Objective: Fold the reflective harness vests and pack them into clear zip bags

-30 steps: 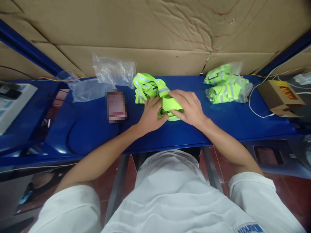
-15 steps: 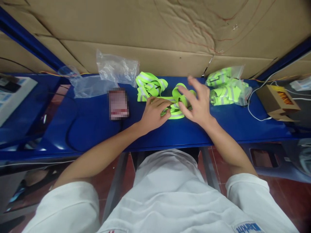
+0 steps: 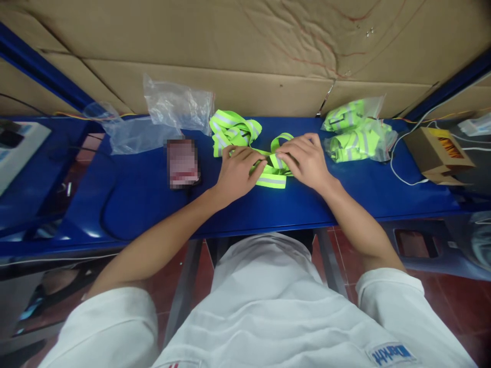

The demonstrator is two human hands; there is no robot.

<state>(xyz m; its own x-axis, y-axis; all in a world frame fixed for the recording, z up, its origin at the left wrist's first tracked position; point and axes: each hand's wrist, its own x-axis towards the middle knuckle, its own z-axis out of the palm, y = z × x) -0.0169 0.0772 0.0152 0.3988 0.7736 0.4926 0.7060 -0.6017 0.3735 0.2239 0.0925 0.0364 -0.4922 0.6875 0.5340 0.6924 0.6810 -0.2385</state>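
A neon-yellow reflective strap (image 3: pixel 271 181) with a grey stripe lies in loose loops on the blue table. My left hand (image 3: pixel 238 171) is closed on it, thumb against the fingers. From the other side my right hand (image 3: pixel 307 159) pinches a loop of the same strap, its fingers curled over the webbing. The two hands are close together, with a short stretch of strap between them. Just behind my left hand sits a bunched pile of matching reflective straps (image 3: pixel 235 130). Fingers hide part of the strap.
Clear plastic bags (image 3: pixel 178 105) lie at the back left, behind a pixelated pinkish object (image 3: pixel 183 162). Bagged reflective straps (image 3: pixel 355 143) rest at the back right. Beyond them stand a white cable and an opened cardboard box (image 3: pixel 437 156). A cardboard wall (image 3: pixel 215 36) rises behind the table.
My right hand has come down from above the strap, and its spread fingers have closed on a loop. A flat strap section now shows below the hands. The view has shifted slightly.
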